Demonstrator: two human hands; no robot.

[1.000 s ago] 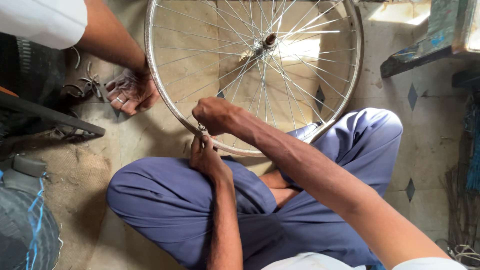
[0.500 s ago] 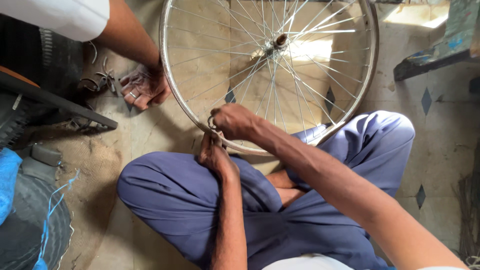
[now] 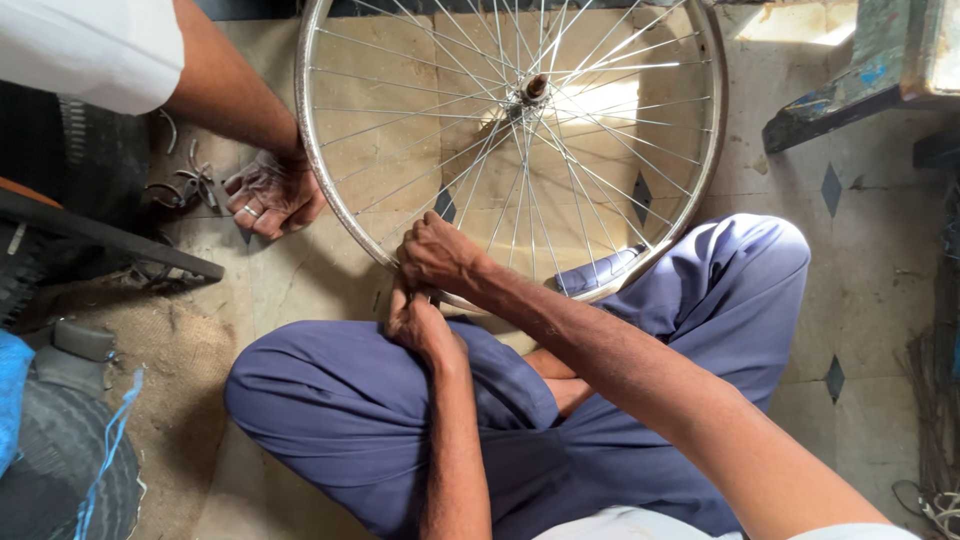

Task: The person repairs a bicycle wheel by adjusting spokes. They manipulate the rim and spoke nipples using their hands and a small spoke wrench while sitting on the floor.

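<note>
A bare spoked bicycle wheel [image 3: 330,190] with a shiny metal rim and centre hub [image 3: 533,90] stands on the floor in front of my crossed legs in blue trousers. My right hand [image 3: 440,255] is closed over the near part of the rim. My left hand [image 3: 418,322] sits just below it, fingers curled at the same spot on the rim; whether a small tool is in it is hidden. Another person's hand [image 3: 272,192], wearing a ring, rests on the floor against the rim's left side.
Small metal hooks and parts [image 3: 185,185] lie on the floor at the left. A dark bar [image 3: 110,235] crosses the left side above a tyre with blue cord [image 3: 75,470]. A worn wooden bench [image 3: 860,75] stands at the upper right. The floor is tiled.
The view has shifted, so the wheel and hands sit further right and lower in frame. Both my hands stay together at the rim. The other person's hand remains by the rim.
</note>
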